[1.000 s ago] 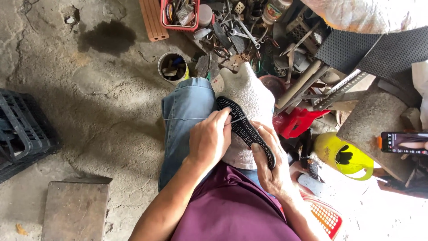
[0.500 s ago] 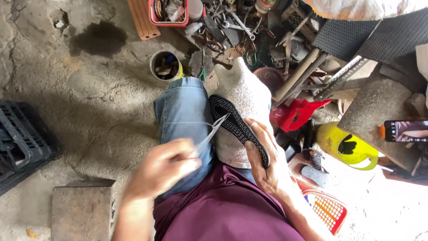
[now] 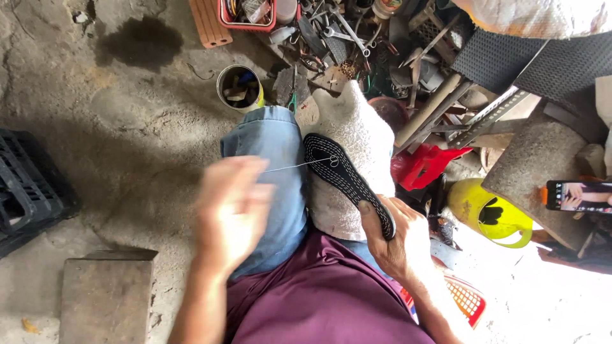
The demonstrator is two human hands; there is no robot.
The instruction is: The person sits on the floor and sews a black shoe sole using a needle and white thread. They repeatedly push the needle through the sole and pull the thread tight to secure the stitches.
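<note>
A rough grey concrete floor [image 3: 95, 127] fills the left half of the frame, with a dark wet stain [image 3: 137, 41] near the top left. A black plastic crate [image 3: 29, 191] sits at the left edge and a flat grey stone block [image 3: 105, 296] lies at the lower left. Across the top right spreads a heap of metal tools and scrap [image 3: 357, 38], with a black ribbed rubber mat [image 3: 529, 64] beside it. In the centre, a knee in faded blue denim [image 3: 271, 172] points up the frame, and a thick off-white cloth [image 3: 354, 159] is draped just right of it. A round yellow plastic container [image 3: 488, 213] sits at the right, and a small open tin can [image 3: 241, 86] stands above the knee.

On the cloth lies the black rubber shoe sole [image 3: 344, 178], slanting from centre to lower right, with pale stitching along its edge. The right hand [image 3: 395, 245] grips its lower end, fingers wrapped over the rim. A thin pale thread [image 3: 296, 165] runs taut from the sole's upper end leftwards to the left hand [image 3: 233, 213], which is blurred; it seems closed on the thread, though the fingers cannot be made out clearly.
</note>
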